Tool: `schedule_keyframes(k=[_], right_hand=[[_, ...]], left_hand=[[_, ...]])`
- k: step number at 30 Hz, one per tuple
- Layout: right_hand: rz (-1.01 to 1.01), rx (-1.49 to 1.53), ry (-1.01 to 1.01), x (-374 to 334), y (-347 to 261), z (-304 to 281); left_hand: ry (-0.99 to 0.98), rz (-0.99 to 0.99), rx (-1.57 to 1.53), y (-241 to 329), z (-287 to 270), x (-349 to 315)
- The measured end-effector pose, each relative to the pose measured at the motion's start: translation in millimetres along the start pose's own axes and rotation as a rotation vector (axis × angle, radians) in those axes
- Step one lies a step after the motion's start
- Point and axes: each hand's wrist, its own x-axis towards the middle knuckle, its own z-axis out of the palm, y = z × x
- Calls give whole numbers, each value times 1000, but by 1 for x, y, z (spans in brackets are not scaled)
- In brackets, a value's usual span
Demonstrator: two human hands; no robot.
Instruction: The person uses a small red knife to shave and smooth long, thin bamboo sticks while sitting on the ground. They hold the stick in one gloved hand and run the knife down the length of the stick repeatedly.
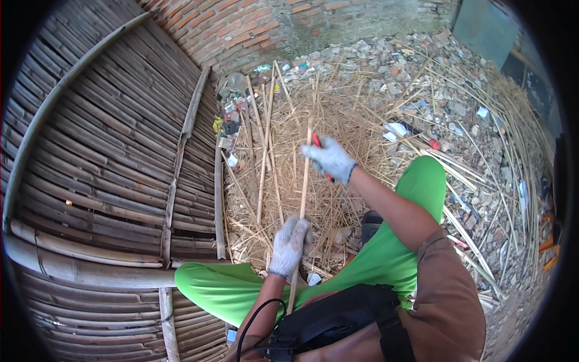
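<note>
A long pale bamboo strip runs from near my lap away over the ground in front of me. My left hand, in a whitish work glove, is closed around its nearer part. Farther along, my right hand, gloved the same way, is closed on a red-handled tool held against the strip. Fingers hide most of that tool, so its kind and any blade cannot be made out. Thin straw-coloured shavings lie heaped beneath and beyond both hands.
A slatted bamboo platform fills the left side. Several loose bamboo strips lie just left of my hands, and longer ones at the right. Rubble and litter cover the ground up to a brick wall. My green-trousered legs are bent and spread.
</note>
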Motion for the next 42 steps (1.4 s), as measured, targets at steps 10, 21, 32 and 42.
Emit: schedule_keyframes(k=[10, 21, 32, 42], right_hand=[[35, -187, -197, -11, 32, 5], [-93, 161, 294, 51, 24, -69], [-245, -751, 93, 40, 130, -14], [-455, -1076, -108, -75, 110, 64]], left_hand=[[23, -25, -64, -6, 0, 9], [-176, -160, -76, -34, -1, -42], [-6, -224, -514, -118, -18, -33], [182, -238, -635, -105, -23, -37]])
